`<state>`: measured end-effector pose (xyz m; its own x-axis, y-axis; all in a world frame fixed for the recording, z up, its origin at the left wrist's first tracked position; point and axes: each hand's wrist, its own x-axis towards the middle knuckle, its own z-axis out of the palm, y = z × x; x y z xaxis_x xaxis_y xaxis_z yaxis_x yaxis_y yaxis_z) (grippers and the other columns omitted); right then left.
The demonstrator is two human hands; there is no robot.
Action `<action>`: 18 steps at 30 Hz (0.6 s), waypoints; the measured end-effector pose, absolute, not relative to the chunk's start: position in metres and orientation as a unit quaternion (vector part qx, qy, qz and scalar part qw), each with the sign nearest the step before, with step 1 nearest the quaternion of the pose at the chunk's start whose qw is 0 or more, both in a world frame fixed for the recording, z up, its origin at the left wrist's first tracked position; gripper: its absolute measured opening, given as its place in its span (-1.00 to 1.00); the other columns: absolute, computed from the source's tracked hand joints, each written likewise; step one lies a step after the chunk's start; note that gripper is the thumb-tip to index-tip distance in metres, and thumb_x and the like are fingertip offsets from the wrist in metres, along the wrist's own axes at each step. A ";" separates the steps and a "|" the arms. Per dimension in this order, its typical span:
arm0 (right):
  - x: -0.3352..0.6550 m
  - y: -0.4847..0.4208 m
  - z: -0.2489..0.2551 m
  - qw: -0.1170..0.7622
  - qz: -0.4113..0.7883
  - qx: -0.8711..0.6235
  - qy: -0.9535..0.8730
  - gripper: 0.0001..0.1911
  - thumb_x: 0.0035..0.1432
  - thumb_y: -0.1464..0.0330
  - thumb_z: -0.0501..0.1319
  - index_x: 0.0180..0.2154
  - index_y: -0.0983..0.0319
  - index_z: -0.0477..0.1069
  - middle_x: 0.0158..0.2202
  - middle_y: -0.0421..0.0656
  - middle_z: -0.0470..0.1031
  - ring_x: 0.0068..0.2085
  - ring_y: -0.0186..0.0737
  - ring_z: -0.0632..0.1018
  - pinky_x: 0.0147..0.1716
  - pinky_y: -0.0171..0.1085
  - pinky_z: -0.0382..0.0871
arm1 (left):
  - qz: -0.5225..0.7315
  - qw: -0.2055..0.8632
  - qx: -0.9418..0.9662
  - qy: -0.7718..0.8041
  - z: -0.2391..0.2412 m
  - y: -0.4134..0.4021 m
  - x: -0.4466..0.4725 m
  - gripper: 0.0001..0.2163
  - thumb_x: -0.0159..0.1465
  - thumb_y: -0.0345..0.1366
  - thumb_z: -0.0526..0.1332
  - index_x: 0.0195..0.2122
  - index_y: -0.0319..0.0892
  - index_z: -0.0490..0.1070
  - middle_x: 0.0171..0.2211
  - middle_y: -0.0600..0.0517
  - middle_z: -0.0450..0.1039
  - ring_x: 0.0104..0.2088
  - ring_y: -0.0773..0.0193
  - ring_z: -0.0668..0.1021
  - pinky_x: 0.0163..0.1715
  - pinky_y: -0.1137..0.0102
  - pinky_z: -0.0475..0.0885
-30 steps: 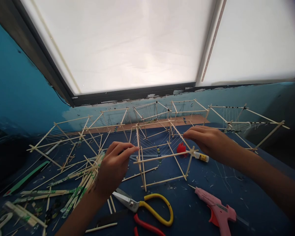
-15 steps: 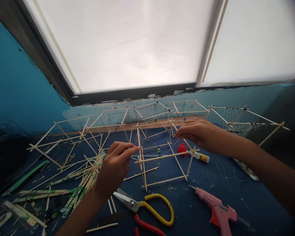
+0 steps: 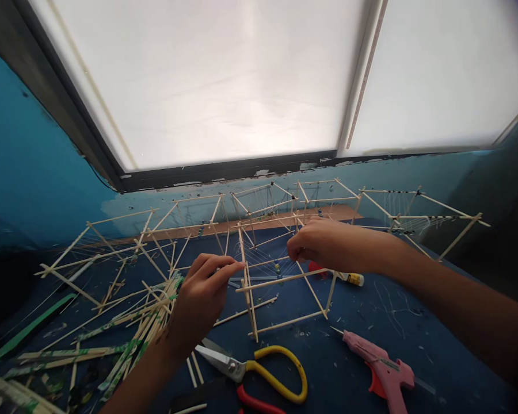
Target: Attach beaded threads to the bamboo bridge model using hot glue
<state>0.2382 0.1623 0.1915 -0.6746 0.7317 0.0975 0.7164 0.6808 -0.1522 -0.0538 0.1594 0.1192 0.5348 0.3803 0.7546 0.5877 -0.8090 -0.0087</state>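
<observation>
A box-shaped frame of thin wooden sticks (image 3: 285, 280) stands in the middle of the table, with clear threads strung across it and a short row of blue, green and yellowish beads (image 3: 277, 267) among them. My left hand (image 3: 207, 287) pinches the frame's left upper stick between thumb and forefinger. Over the frame's right side, my right hand (image 3: 323, 241) is closed in a pinch. Whatever its fingertips hold is too fine to make out. Part of the right upper stick is hidden behind that hand.
Similar stick frames (image 3: 183, 231) line the wall. Wrapped chopsticks (image 3: 155, 313) lie heaped at left near a green-edged blade (image 3: 34, 325). In front are scissors (image 3: 280, 382) with yellow and red handles and a pink glue gun (image 3: 382, 368). A red object (image 3: 316, 268) and small bottle (image 3: 354, 279) sit behind the frame.
My right hand has moved left and slightly down, in over the frame. The left hand keeps its place on the left stick. The whole view has shifted slightly.
</observation>
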 end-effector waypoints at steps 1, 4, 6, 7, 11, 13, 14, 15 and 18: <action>0.234 0.162 0.194 0.057 0.056 -0.400 -0.913 -0.73 0.14 0.61 0.20 -0.32 0.18 0.59 -0.43 -0.22 0.58 -0.47 -0.34 0.48 -0.52 -0.35 0.20 | -0.396 0.130 -0.865 -0.278 0.119 0.160 -0.054 -0.75 0.36 -0.56 0.16 -0.07 -0.16 0.56 -0.21 -0.06 0.57 -0.17 0.19 0.54 -0.20 0.33 0.54; 0.225 0.161 0.199 0.018 0.059 -0.418 -0.906 -0.70 0.08 0.66 0.17 -0.34 0.20 0.57 -0.44 -0.22 0.56 -0.48 -0.35 0.45 -0.56 -0.36 0.14 | -0.400 0.127 -0.865 -0.277 0.118 0.160 -0.055 -0.73 0.36 -0.55 0.16 -0.06 -0.13 0.56 -0.21 -0.04 0.58 -0.17 0.20 0.55 -0.21 0.35 0.54; 0.223 0.161 0.199 -0.004 0.060 -0.426 -0.903 -0.67 0.03 0.69 0.15 -0.36 0.20 0.56 -0.47 -0.23 0.54 -0.50 -0.36 0.43 -0.57 -0.36 0.11 | -0.400 0.130 -0.865 -0.274 0.118 0.160 -0.055 -0.73 0.36 -0.56 0.16 -0.06 -0.13 0.55 -0.20 -0.04 0.58 -0.17 0.20 0.54 -0.21 0.34 0.54; 0.223 0.162 0.198 -0.009 0.064 -0.428 -0.902 -0.67 0.01 0.70 0.15 -0.37 0.20 0.56 -0.48 -0.23 0.53 -0.52 -0.36 0.42 -0.57 -0.36 0.10 | -0.402 0.131 -0.865 -0.271 0.118 0.160 -0.055 -0.73 0.35 -0.57 0.15 -0.07 -0.14 0.55 -0.21 -0.05 0.57 -0.17 0.20 0.54 -0.21 0.34 0.54; 0.227 0.167 0.188 0.021 0.089 -0.423 -0.901 -0.72 0.04 0.63 0.18 -0.37 0.19 0.57 -0.51 -0.23 0.50 -0.55 -0.37 0.41 -0.55 -0.35 0.15 | -0.410 0.135 -0.863 -0.262 0.117 0.161 -0.053 -0.75 0.34 -0.58 0.16 -0.10 -0.19 0.56 -0.23 -0.05 0.57 -0.18 0.21 0.53 -0.21 0.35 0.53; 0.230 0.168 0.184 0.035 0.094 -0.417 -0.903 -0.76 0.08 0.59 0.19 -0.37 0.19 0.57 -0.52 -0.22 0.50 -0.55 -0.36 0.42 -0.53 -0.34 0.19 | -0.411 0.136 -0.862 -0.262 0.116 0.161 -0.053 -0.75 0.34 -0.58 0.17 -0.10 -0.19 0.56 -0.23 -0.06 0.57 -0.19 0.21 0.53 -0.21 0.35 0.53; 0.231 0.168 0.182 0.036 0.094 -0.416 -0.904 -0.76 0.09 0.58 0.19 -0.36 0.19 0.58 -0.51 -0.21 0.51 -0.55 -0.35 0.43 -0.52 -0.33 0.21 | -0.411 0.135 -0.863 -0.262 0.115 0.161 -0.053 -0.75 0.34 -0.59 0.17 -0.09 -0.20 0.55 -0.23 -0.06 0.57 -0.18 0.20 0.53 -0.21 0.35 0.53; 0.231 0.167 0.182 0.036 0.092 -0.415 -0.904 -0.76 0.11 0.57 0.19 -0.35 0.18 0.58 -0.50 -0.21 0.53 -0.53 -0.34 0.45 -0.50 -0.33 0.24 | -0.410 0.135 -0.863 -0.262 0.115 0.161 -0.053 -0.75 0.34 -0.59 0.17 -0.09 -0.20 0.55 -0.22 -0.06 0.57 -0.18 0.20 0.53 -0.21 0.35 0.53; 0.232 0.162 0.184 0.046 0.067 -0.414 -0.907 -0.74 0.16 0.56 0.19 -0.30 0.16 0.60 -0.42 -0.19 0.59 -0.42 -0.28 0.54 -0.32 -0.26 0.35 | -0.416 0.135 -0.862 -0.258 0.114 0.162 -0.053 -0.74 0.33 -0.60 0.17 -0.08 -0.20 0.55 -0.22 -0.06 0.57 -0.17 0.20 0.53 -0.20 0.35 0.53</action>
